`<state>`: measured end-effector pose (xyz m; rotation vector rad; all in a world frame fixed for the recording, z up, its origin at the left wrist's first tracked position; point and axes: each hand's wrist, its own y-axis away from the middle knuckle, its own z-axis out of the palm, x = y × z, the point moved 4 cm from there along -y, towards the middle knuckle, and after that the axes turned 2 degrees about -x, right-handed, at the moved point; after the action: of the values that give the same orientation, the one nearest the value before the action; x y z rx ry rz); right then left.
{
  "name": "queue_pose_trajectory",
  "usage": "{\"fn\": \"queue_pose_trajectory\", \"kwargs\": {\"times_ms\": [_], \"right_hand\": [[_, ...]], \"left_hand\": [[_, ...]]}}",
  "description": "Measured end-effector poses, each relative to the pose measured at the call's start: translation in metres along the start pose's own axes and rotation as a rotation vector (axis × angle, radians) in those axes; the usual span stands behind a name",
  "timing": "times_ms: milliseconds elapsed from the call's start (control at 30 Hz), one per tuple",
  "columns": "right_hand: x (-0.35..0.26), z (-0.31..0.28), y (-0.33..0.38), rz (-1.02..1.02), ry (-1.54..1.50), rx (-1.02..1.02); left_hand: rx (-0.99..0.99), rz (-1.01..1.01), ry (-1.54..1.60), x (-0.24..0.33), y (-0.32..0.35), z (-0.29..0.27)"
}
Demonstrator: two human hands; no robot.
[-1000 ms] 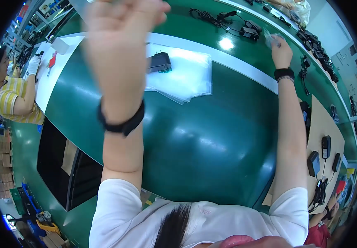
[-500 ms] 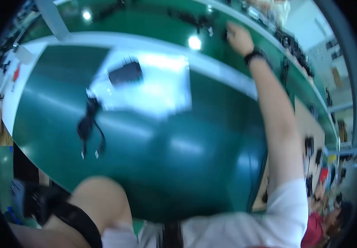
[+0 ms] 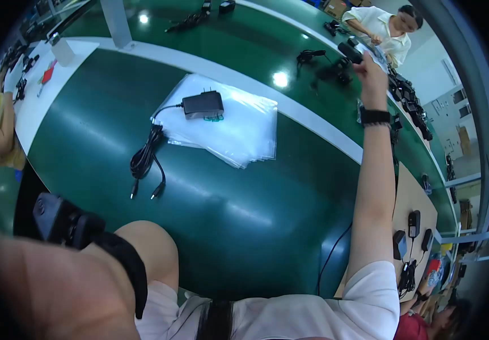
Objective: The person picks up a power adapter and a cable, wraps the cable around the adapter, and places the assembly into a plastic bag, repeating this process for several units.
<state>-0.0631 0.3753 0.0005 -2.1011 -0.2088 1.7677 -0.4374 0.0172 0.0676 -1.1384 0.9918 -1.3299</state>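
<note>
My right hand (image 3: 371, 76), stretched out over the far green surface, is closed on a black power adapter (image 3: 350, 52). A dark, blurred cord bundle (image 3: 335, 71) is beside that adapter. My left hand (image 3: 66, 283) is raised close at the lower left, its fingers out of sight; a black strap with a boxy device is on that wrist. On the green table (image 3: 221, 192), another black power adapter (image 3: 203, 105) rests on a stack of clear plastic bags (image 3: 221, 133). Its bundled cord (image 3: 147, 156) lies off the stack's left side, two plug ends pointing toward me.
A white rail (image 3: 301, 107) and a metal post (image 3: 117, 22) divide the near table from the far surface. More corded adapters (image 3: 409, 96) lie at the far right. A tan board (image 3: 420, 198) holds adapters on the right. A person (image 3: 383, 31) sits across; others are at both sides.
My right hand has moved right, and a black adapter now shows in it. My view has shifted. My left hand has come close at the lower left.
</note>
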Motion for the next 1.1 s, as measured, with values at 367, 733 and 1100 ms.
{"fn": "queue_pose_trajectory", "kwargs": {"times_ms": [367,733,1100], "right_hand": [[-0.172,0.006,0.199,-0.738,-0.184,-0.536],[-0.129,0.027,0.183,-0.409,-0.368,-0.598],[-0.104,0.014,0.15,0.029,-0.487,-0.472]], "left_hand": [[-0.371,-1.029,0.211,-0.118,0.067,0.135],[0.567,-0.887,1.057,-0.14,0.014,0.145],[0.181,-0.936,0.811,-0.135,0.002,0.111]]}}
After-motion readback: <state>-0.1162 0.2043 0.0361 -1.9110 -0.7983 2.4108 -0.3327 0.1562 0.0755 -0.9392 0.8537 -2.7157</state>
